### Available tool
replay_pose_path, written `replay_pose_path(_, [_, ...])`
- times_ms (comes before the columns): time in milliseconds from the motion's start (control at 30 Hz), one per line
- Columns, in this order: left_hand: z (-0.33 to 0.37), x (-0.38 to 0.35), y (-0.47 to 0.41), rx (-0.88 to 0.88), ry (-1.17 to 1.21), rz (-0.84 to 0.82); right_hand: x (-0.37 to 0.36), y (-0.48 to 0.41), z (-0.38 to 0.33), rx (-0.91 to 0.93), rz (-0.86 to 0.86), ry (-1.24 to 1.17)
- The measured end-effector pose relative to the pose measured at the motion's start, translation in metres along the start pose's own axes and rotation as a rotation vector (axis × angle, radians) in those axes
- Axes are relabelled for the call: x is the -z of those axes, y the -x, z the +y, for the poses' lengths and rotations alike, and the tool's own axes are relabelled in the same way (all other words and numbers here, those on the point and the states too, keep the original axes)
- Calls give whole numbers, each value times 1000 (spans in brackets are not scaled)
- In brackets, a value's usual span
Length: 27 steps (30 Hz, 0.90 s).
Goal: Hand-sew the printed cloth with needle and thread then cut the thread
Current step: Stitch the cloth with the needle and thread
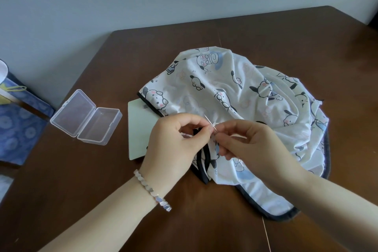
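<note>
Needle [210,123] half hidden | right hand [252,143] fingers [229,128] pinch it | left hand [173,145] fingers [190,118] clamp cloth [245,92] fold

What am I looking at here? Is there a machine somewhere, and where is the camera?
There is no machine here: a person is sewing with bare hands. The single picture comes from a camera worn on their head, looking down at a brown table. The left hand, with a bracelet on its wrist, pinches a fold of the printed cloth. The right hand pinches a needle, which seems to pass through that fold. Left of the cloth lies a clear box with its lid open, and a pale card peeks out from under the cloth. A blue bag shows at the far left. The thread is too fine to make out.
</note>
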<state>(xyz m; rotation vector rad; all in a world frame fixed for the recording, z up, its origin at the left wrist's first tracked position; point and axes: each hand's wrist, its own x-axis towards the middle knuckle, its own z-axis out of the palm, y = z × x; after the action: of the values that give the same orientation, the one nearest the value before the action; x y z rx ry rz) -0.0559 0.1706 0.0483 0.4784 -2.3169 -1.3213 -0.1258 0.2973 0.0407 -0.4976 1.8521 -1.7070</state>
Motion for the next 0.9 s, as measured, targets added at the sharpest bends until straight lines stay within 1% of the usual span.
replay_pose_path(100, [-4, -2, 0, -152, -95, 40, 0, 2, 0, -26, -5, -53])
replay_pose_path(167, [-7, -3, 1, -238, -141, 39, 0, 1, 0, -15, 9, -63])
replay_pose_path(233, [-10, -4, 1, -292, -169, 11, 1, -1, 0, -33, 14, -147])
replay_pose_path(300, [-10, -3, 0, -322, -204, -26, 4, -4, -1, -65, -3, -244])
replay_pose_path(333, [-11, -2, 0, -334, -219, -46, 6, -6, -1, -76, -26, -254])
replay_pose_path(467, [-13, 0, -3, -314, -231, -144, 14, -9, -6, -158, -147, -154])
replay_pose_path(533, [-12, -1, -4, -298, -252, -183, 17, -9, -7, -184, -159, -78])
replay_pose_path(600, [-11, -2, -5, -290, -269, -194, 18, -10, -7, -197, -130, -32])
replay_pose_path(667, [-11, -3, -4, -291, -266, -177, 20, -12, -4, -206, -71, -48])
replay_pose_path(800, [-10, -4, -4, -318, -245, -135, 21, -17, 4, -282, 69, -250])
replay_pose_path(900, [-9, -3, -3, -330, -256, -146, 24, -23, 5, -302, 194, -320])
